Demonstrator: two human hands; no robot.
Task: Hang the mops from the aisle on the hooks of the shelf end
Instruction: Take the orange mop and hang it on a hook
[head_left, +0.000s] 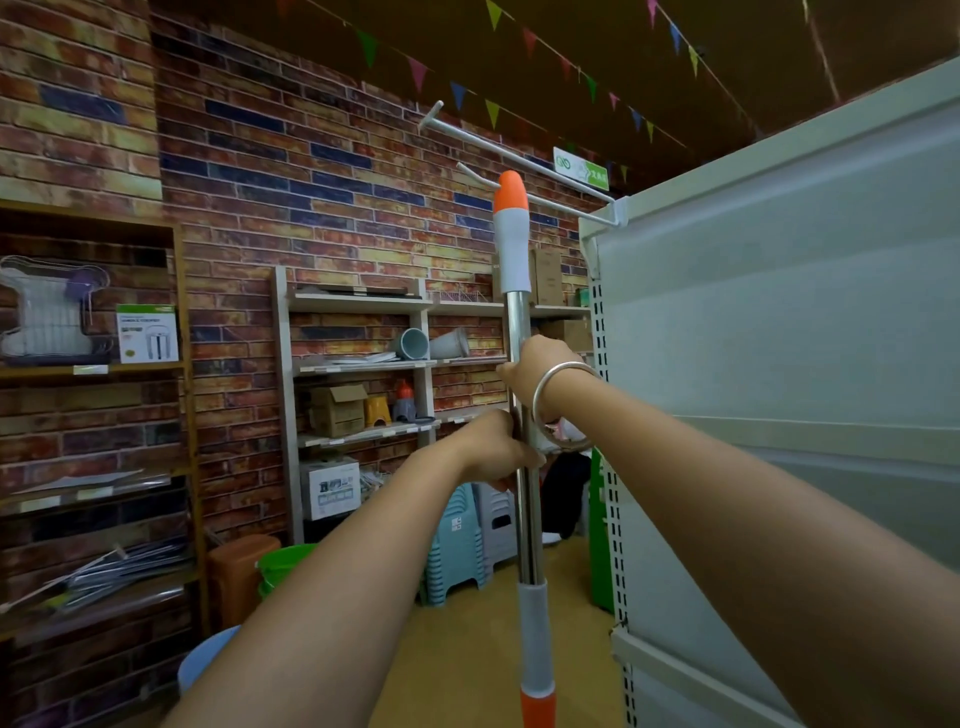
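Head view, centre frame: both hands, left hand (493, 449) below right hand (540, 371), clamp the steel-shafted, orange-tipped mop handle (511, 234) upright, apparently lifting its tip to the white wire hook (561, 205) above.

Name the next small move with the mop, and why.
Probably raise the mop handle slightly and steer its orange tip onto the lower hook. Both the left hand and right hand grip the shaft, and the tip sits right at the hook, not visibly hung.

upright steel mop handle (521, 332), orange-tipped grey grip touching the lower white hook (566, 209) on the shelf end (779, 291).
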